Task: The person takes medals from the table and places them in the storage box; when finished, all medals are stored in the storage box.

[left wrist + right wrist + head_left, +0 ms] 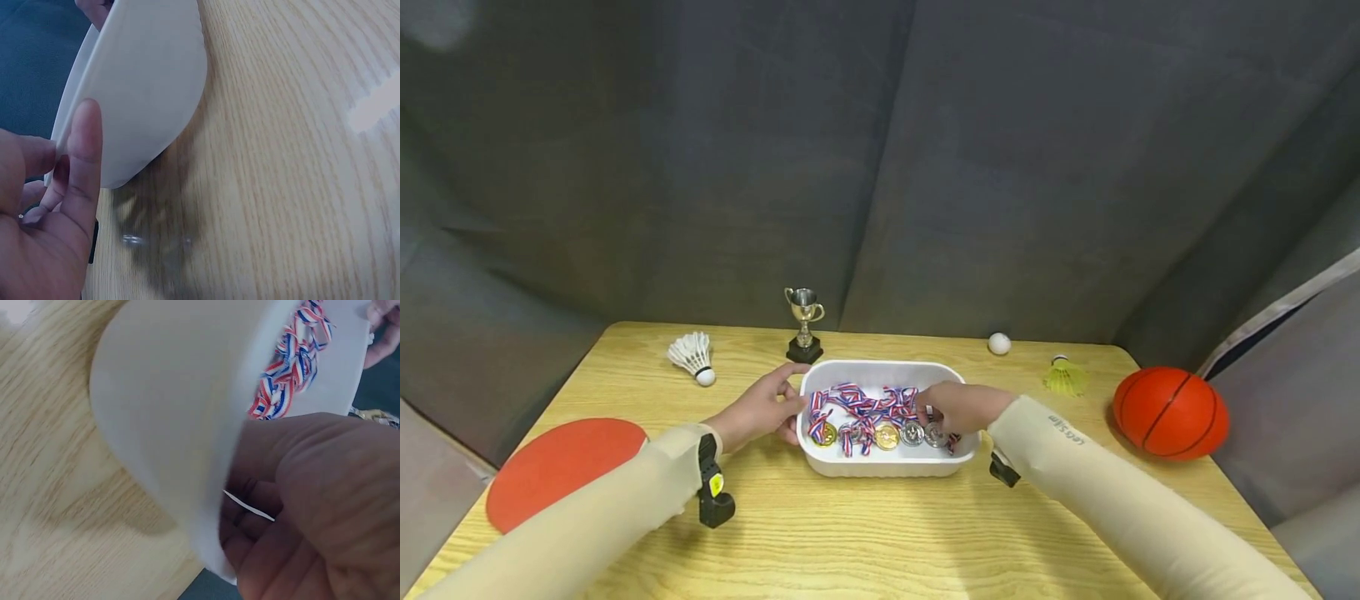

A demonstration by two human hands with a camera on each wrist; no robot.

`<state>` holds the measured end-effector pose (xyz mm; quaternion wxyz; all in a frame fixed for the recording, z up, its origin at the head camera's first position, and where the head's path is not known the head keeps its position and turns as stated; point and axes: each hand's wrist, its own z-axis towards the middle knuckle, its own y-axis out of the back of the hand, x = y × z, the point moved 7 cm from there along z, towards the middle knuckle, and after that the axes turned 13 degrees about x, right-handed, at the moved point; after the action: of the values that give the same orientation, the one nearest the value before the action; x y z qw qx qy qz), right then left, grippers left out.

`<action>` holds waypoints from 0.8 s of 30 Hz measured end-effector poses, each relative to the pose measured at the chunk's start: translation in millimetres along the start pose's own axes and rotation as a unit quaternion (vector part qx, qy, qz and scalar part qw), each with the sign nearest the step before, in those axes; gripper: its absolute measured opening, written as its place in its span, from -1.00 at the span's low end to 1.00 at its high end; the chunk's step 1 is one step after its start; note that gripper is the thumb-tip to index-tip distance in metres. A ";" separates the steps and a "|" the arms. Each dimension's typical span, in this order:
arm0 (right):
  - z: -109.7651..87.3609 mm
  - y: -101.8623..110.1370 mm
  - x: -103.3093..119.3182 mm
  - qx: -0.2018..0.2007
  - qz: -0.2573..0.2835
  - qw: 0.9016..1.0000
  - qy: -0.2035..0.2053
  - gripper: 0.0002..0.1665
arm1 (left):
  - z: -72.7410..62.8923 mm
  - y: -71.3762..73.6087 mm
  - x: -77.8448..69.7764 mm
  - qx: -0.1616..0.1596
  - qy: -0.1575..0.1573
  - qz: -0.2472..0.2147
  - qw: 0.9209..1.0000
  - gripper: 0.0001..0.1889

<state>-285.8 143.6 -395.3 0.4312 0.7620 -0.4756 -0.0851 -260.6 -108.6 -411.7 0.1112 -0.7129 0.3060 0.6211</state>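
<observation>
A white plastic tub [891,468] stands on the table with several medals inside. Their red, white and blue ribbons [857,402] lie bunched behind a row of discs, among them a gold medal [887,436] and a silver medal [912,432]. My left hand [765,406] holds the tub's left rim, thumb outside the wall [134,81]. My right hand [958,406] reaches over the right rim into the tub, down at the medals on that side. Its fingers are curled in the right wrist view, and I cannot tell whether they hold a medal.
Behind the tub stands a small trophy cup [804,321]. A white shuttlecock [695,357] and a red table tennis bat [561,468] lie left. To the right are a white ball [999,343], a yellow shuttlecock [1064,377] and an orange basketball [1171,413]. Dark cloth [880,167] hangs behind the table.
</observation>
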 end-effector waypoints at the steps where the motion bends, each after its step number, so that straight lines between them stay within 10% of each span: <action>1: 0.9 -0.5 0.6 -0.002 -0.007 1.000 0.001 -0.63 | -0.2 0.5 0.4 0.000 0.000 0.000 1.000 -0.35; 18: -13.1 4.8 4.4 -0.028 -0.057 0.997 -0.042 -0.90 | 2.9 -2.0 -4.6 0.011 0.035 0.018 0.999 -0.37; 24: -43.4 17.8 10.4 -0.101 -0.105 0.989 0.003 -0.90 | -6.7 8.7 -21.4 0.004 0.039 0.202 0.979 -0.39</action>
<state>-268.4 157.2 -352.6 0.4956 0.7608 -0.3805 -0.1754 -261.0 -112.7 -388.1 -0.0259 -0.6594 0.4503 0.6014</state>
